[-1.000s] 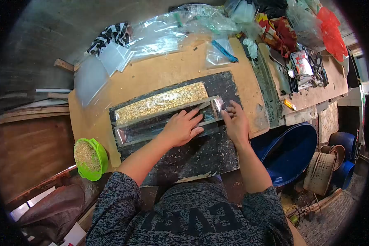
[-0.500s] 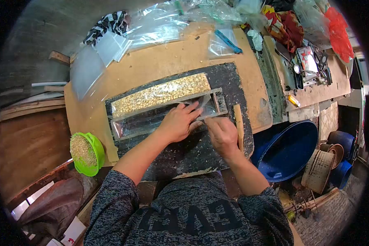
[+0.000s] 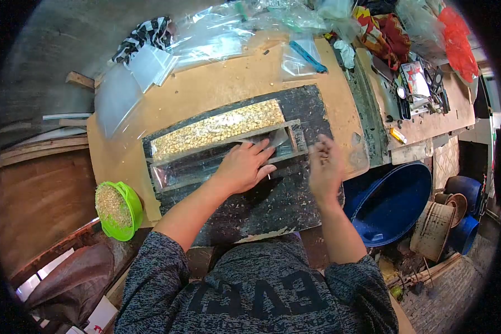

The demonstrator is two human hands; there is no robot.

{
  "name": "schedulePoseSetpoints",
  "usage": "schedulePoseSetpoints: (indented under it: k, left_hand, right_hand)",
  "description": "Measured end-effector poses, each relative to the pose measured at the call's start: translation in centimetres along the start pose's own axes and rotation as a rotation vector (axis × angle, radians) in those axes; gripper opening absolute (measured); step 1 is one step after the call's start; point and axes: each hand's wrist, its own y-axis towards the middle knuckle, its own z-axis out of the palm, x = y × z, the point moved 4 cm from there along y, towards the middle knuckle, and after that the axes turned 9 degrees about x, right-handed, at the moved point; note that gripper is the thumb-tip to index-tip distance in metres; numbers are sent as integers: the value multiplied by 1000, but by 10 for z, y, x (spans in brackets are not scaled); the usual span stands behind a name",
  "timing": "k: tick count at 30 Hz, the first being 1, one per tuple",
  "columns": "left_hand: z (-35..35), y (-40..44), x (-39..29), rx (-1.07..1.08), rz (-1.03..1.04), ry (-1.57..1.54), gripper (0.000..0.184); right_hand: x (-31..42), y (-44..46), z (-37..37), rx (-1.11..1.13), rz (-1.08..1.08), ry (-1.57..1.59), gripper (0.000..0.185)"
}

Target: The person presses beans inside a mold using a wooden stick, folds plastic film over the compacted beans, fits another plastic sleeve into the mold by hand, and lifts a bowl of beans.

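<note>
My left hand (image 3: pixel 244 167) rests with fingers spread on clear plastic film (image 3: pixel 192 170) inside a narrow wooden frame (image 3: pixel 296 133). Behind the frame lies a flat slab of pale grains or nuts (image 3: pixel 220 127) under shiny plastic. Frame and slab both sit on a dark, worn board (image 3: pixel 245 214). Off the frame's right end, my right hand (image 3: pixel 324 167) is smeared by motion over the board's right side. It covers the spot of a thin wooden stick, and whether it grips the stick cannot be made out.
A green basket of pale grains (image 3: pixel 129 209) stands at the table's left edge. A blue box cutter (image 3: pixel 307 57) and plastic sheets (image 3: pixel 153 65) lie at the back. At right are a large blue tub (image 3: pixel 392 203), a yellow lighter (image 3: pixel 398 136) and assorted tools (image 3: pixel 423 92).
My right hand has moved right, away from the frame's near edge and my left hand, to where the wooden stick lay. The left hand stays in place on the film.
</note>
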Motion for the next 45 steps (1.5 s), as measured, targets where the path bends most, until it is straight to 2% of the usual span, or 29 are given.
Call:
schedulePoseSetpoints:
  k: [2,5,8,10,13,15,16,18,19,20,23,26,27,30,34,38,43,45]
  left_hand:
    - [-1,3,-3,-14,14,-2,51]
    - [0,10,-9,-8,82,-37,52]
    - [0,19,-10,12,49,-1,53]
    - [0,24,-9,109,-3,-11,53]
    - [0,19,-9,68,-1,1,53]
    - [-4,6,-8,42,-14,-19,53]
    - [-8,-1,-7,18,-21,-40,52]
    - [-5,-21,4,-5,-54,-42,51]
    - [-4,-33,10,-25,-80,-52,50]
    - [-3,-45,15,-32,-88,-47,50]
    - [-9,-84,29,-79,-162,-51,47]
    - [-13,-115,42,-79,-276,-118,45]
    - [-13,-123,45,-92,-289,-119,45]
    - [-8,-145,58,-96,-367,-118,45]
    - [-6,-162,71,-144,-407,-140,46]
    - [-5,-172,77,-223,-398,-127,46]
    - [-9,-191,80,-264,-427,-120,49]
    - [-10,-196,80,-283,-439,-86,50]
  right_hand:
    - [-18,7,-12,-121,175,265,28]
    - [-18,5,-22,-133,111,256,28]
    - [-16,-2,-26,-128,81,232,27]
    - [-12,-9,-27,-116,83,214,27]
    - [1,-19,-27,-127,71,90,24]
    - [17,-21,-21,-6,-78,-85,26]
    - [25,-19,-18,-5,-86,-78,26]
    - [56,-16,-1,201,-371,-81,28]
    - [63,-15,9,327,-349,-70,28]
    - [69,-13,16,330,-360,-65,28]
    - [76,-5,51,644,-401,-216,32]
    - [74,4,77,767,-414,-384,34]
    - [69,6,85,798,-406,-443,41]
    - [60,9,95,887,-385,-625,43]
    - [66,13,98,915,-382,-670,43]
    - [89,6,113,892,-502,-605,44]
    - [95,3,125,967,-497,-663,43]
    - [90,1,124,1042,-431,-733,42]
